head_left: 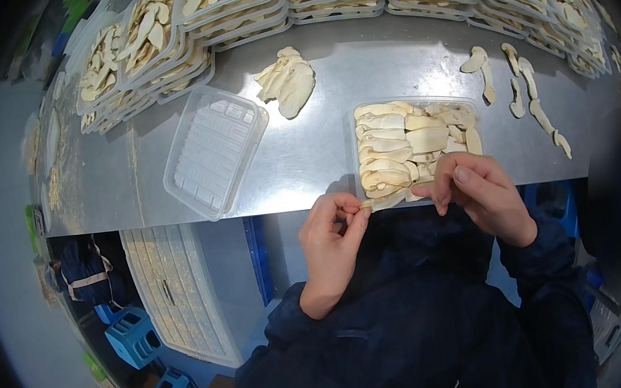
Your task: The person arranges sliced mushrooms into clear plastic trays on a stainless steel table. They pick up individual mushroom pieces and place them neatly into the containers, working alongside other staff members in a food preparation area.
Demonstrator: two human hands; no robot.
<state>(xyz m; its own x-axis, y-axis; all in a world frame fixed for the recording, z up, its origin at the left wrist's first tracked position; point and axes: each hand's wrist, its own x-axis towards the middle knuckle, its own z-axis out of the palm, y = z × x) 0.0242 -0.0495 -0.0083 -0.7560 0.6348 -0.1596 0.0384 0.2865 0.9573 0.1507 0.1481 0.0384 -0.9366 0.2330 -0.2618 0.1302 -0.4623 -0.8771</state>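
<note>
My left hand [334, 240] pinches one end of a pale dried mushroom slice [387, 201] between thumb and fingertips, at the table's front edge. My right hand [484, 196] is at the slice's other end, one fingertip close to it or touching it. Its fingers are bent, with the thumb apart from them. Just beyond both hands stands a clear plastic tray [413, 99] filled with mushroom slices [384, 146]. On its left side they lie in a neat overlapping column; on the right they lie less evenly. My right hand hides the tray's near right corner.
An empty clear tray [209, 155] lies left on the metal table [301, 172]. Beyond it is a small heap of slices [288, 82]; loose slices [528, 87] lie at right. Stacked full trays [337, 1] line the back. Blue stools [134, 337] stand below left.
</note>
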